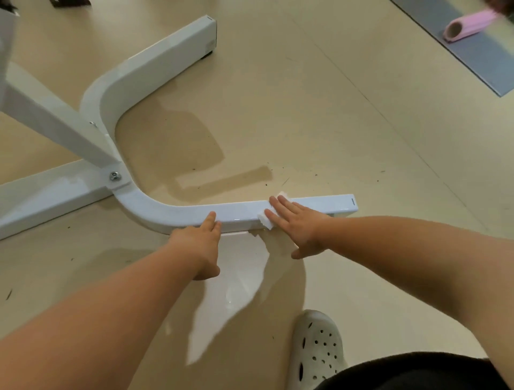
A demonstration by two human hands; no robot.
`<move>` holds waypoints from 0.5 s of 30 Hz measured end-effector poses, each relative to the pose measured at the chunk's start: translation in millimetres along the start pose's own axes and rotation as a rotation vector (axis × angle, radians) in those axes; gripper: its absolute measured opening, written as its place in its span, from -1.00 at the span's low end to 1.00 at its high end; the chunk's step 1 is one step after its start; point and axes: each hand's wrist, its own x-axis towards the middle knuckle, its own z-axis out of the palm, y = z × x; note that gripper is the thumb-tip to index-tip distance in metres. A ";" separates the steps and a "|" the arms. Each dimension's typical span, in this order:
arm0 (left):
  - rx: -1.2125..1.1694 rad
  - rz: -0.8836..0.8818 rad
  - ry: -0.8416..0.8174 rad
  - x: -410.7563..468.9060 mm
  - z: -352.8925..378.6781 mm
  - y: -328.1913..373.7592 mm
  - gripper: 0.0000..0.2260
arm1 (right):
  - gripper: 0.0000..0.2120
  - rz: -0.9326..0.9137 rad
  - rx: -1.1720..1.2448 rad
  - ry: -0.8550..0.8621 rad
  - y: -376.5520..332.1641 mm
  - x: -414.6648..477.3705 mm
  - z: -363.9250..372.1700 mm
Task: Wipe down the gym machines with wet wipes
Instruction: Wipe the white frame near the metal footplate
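We see a pale beige floor [333,125], smooth and glossy, with a bright patch of reflected light [236,292] near the bottom middle. A thin seam [389,117] runs slantwise across the floor on the right. Small dark specks [316,175] are scattered over it. At the upper right we see a grey mat [478,61] laid flat, and on it lies a pink roller [467,26], hollow at the end, slightly blurred. At the bottom we see a light grey clog [317,350] with round holes, standing on the floor. Just beside it, in the corner, is black cloth [417,373]. A dark object [71,2] is cut off at the top left edge.
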 end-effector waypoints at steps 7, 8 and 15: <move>-0.008 0.005 -0.016 12.9 -29.5 44.9 -0.13 | 0.18 0.071 0.119 0.042 50.7 -17.8 33.4; 0.000 0.004 -0.015 16.0 -33.5 47.1 -0.12 | 0.18 0.139 0.177 0.057 61.0 -15.7 35.2; -0.001 0.000 -0.053 33.6 -41.8 66.7 -0.10 | 0.21 0.157 0.263 0.138 32.5 -4.3 42.5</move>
